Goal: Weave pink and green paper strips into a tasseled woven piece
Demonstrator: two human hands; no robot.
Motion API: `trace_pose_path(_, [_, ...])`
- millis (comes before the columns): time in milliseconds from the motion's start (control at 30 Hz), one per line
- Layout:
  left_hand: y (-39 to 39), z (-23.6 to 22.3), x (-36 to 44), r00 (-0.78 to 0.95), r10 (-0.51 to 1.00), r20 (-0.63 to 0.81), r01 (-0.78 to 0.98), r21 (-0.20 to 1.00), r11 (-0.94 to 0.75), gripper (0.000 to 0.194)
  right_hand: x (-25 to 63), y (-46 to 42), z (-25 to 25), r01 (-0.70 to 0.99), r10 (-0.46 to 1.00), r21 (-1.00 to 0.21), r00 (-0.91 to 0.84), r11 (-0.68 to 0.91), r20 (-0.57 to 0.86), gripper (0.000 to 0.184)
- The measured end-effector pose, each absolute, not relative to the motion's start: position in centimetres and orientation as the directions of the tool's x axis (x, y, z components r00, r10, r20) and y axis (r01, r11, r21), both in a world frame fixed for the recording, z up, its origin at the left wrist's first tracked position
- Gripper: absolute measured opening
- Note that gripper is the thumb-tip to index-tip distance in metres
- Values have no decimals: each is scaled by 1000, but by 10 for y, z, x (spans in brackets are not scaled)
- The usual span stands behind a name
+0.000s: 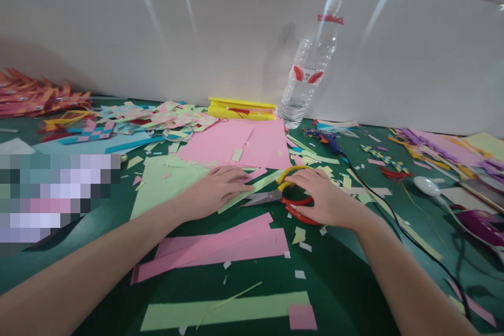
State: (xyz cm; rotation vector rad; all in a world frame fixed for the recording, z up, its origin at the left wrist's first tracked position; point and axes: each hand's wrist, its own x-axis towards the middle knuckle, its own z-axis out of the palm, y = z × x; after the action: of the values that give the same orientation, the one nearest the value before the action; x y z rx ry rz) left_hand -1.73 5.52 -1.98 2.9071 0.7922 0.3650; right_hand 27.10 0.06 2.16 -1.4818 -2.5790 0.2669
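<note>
My right hand [328, 197] grips scissors [264, 198] by their yellow and red handles, fingers through the loops. The blades point left and stand slightly apart, just below a light green paper strip [271, 181]. Fingers of my left hand [216, 191] are closed on this strip, left of the blade tips; its thumb is hidden. Under that hand lies a larger light green sheet [157, 186], and a pink sheet [260, 142] lies beyond. Pink paper strips [220, 247] rest nearer me. Another green strip [220, 312] is at the front, with a small pink square [302, 317] on its right end.
A clear plastic bottle [309, 71] stands at the back by a yellow folded piece [242, 109]. On the right are a blue glue gun [328, 139], its black cable [368, 186] and a purple-white device [478, 228]. Paper scraps [165, 115] and orange folded pieces [35, 97] lie left.
</note>
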Motion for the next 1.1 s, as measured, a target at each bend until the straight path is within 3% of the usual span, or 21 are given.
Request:
trace_pose_path(667, [58,-23,-19,837,505,210,477,172,-862,37,265,-4,21,838,866,-260,-499,480,-9,51])
trace_pose_path(1100, [57,-21,-18,830,522,196,487,200,-850,36,255,-8,24,805,842,-312,-538,505,-26,40])
